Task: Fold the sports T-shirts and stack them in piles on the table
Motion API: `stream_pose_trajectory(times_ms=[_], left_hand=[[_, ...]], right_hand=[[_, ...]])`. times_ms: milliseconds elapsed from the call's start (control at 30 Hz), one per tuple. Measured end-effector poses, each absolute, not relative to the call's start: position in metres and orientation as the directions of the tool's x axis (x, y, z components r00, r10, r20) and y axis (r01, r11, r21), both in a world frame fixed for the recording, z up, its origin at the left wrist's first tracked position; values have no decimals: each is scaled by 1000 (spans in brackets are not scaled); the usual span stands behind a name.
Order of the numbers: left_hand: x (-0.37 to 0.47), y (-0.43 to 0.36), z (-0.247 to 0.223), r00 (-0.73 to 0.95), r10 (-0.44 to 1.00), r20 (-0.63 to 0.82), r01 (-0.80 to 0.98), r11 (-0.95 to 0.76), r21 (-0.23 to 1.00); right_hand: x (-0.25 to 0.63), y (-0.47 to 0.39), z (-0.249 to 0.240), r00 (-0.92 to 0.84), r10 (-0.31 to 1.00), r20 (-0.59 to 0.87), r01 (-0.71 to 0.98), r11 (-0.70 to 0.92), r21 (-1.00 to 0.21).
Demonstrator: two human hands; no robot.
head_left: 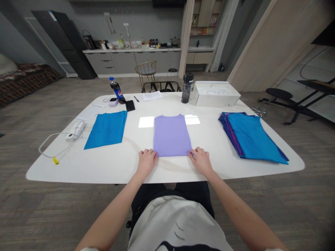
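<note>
A lavender shirt (172, 136), folded into a neat rectangle, lies flat on the white table (115, 167) in front of me, its neckline at the far end. My left hand (147, 161) pinches the near left corner between thumb and fingers. At the near right corner, my right hand (201, 159) grips the fabric the same way. To the left lies a folded blue cloth piece (108, 129). A stack of folded garments on the right has a blue one (258, 137) on top, with purple (235, 136) and dark blue layers showing beneath.
Along the far side stand a cola bottle (117, 91), a black wallet-like item (130, 105), a pen (136, 99), a dark water bottle (186, 89) and a white box (216, 96). A white power strip (75, 131) with a looping cable lies at the left edge, near papers (89, 112).
</note>
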State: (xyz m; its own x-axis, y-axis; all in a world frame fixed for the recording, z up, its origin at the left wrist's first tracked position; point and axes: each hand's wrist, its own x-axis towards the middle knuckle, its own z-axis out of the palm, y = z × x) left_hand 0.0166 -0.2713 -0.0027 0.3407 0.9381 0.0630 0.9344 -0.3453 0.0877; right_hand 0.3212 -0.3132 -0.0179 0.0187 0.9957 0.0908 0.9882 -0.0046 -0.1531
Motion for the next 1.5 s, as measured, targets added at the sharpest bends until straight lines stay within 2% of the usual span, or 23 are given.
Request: stream_pose_trajectory(times_ms=[133, 233, 367, 433, 533, 633, 733, 800, 933, 1067, 1167, 1233, 1367, 1500], left_hand=[[13, -306, 0, 379, 925, 2, 914, -375, 151], [11, -310, 1, 383, 924, -27, 906, -369, 209], [19, -255, 3, 332, 942, 44, 911, -332, 244], [31, -206, 4, 267, 959, 95, 927, -282, 248], [50, -127, 4, 101, 989, 107, 968, -123, 220], [60, -67, 0, 3, 1000, -1, 984, -3, 176], [59, -33, -5, -38, 979, -202, 987, 69, 148], [57, -22, -8, -35, 955, -295, 986, 80, 144], [55, -15, -8, -15, 943, -332, 987, 67, 147], [59, -32, -3, 76, 968, -239, 984, -34, 175], [63, -50, 2, 196, 978, -76, 955, -173, 241], [69, -61, 10, 279, 959, 45, 909, -279, 308], [99, -75, 45, 456, 869, 191, 726, -488, 484], [157, -100, 93, 586, 767, 264, 478, -589, 652]], right_hand=[[327, -349, -16, -48, 995, 88, 978, 65, -201], [331, -351, -14, -85, 994, 72, 945, 103, -310], [336, -290, -8, -48, 995, 84, 887, 81, -455], [337, -234, -5, 48, 995, 91, 877, 2, -480], [333, -146, -3, 207, 978, 24, 864, -171, -473], [330, -87, -7, 253, 963, -98, 864, -270, -424], [331, -66, -16, 219, 963, -154, 907, -259, -332], [333, -63, -22, 199, 967, -158, 916, -241, -320], [341, -64, -30, 171, 974, -148, 903, -215, -372], [348, -75, -30, 118, 991, -69, 885, -136, -445], [360, -97, -26, 97, 995, -11, 873, -90, -479], [372, -118, -21, 108, 990, 88, 841, -44, -539], [403, -174, 2, 240, 896, 373, 680, 119, -723], [432, -243, 37, 379, 802, 462, 604, 163, -780]])
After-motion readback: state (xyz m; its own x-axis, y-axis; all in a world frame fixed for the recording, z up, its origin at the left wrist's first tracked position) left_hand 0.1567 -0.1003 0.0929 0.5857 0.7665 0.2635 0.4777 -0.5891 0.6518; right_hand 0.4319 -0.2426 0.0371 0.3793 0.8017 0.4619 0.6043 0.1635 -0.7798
